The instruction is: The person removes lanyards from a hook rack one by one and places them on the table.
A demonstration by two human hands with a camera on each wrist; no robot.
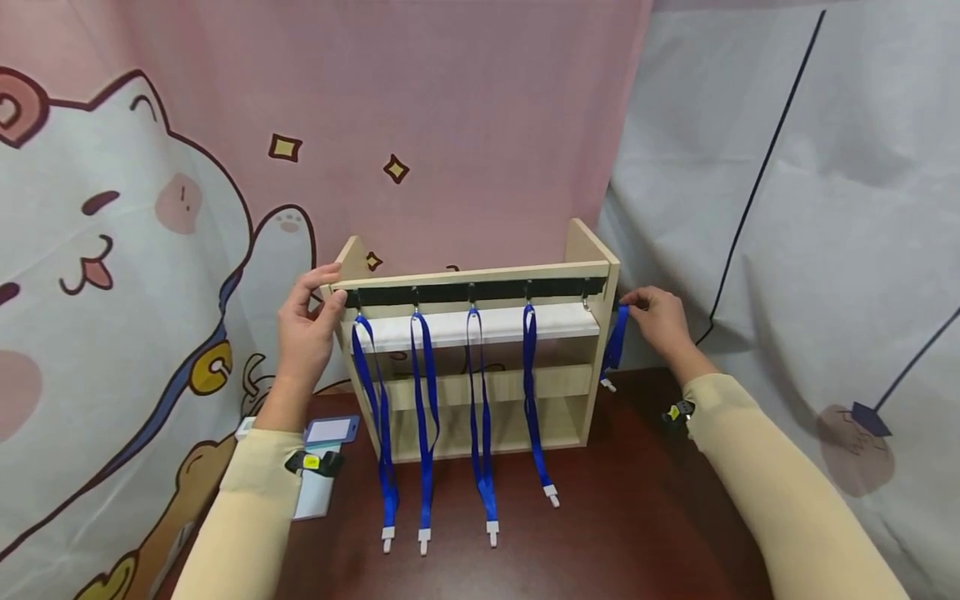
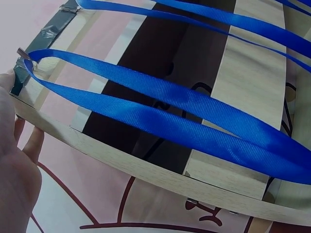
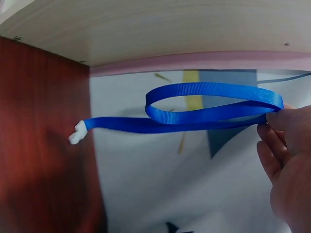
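- The right hand is beside the right end panel of a small wooden rack and pinches a blue lanyard between thumb and fingers; the right wrist view shows the strap's loop caught at the fingertips.
- This lanyard hangs just outside the rack's right side, its white clip dangling above the dark red desk.
- It is on no hook: it hangs only from the hand.
- The left hand grips the rack's upper left corner, thumb on the front by the black strip, fingers curled round the side panel.
- In the left wrist view the fingers lie against the wooden edge, close to the first metal hook.
- Four more blue lanyards hang from hooks along the black strip, their white clips resting on the desk in front of the rack.
- A fifth hook at the right end of the strip carries nothing.
- A blue badge holder lies on the desk near the left forearm, beside some white cards.
- A pink cartoon-cat backdrop hangs behind the rack.
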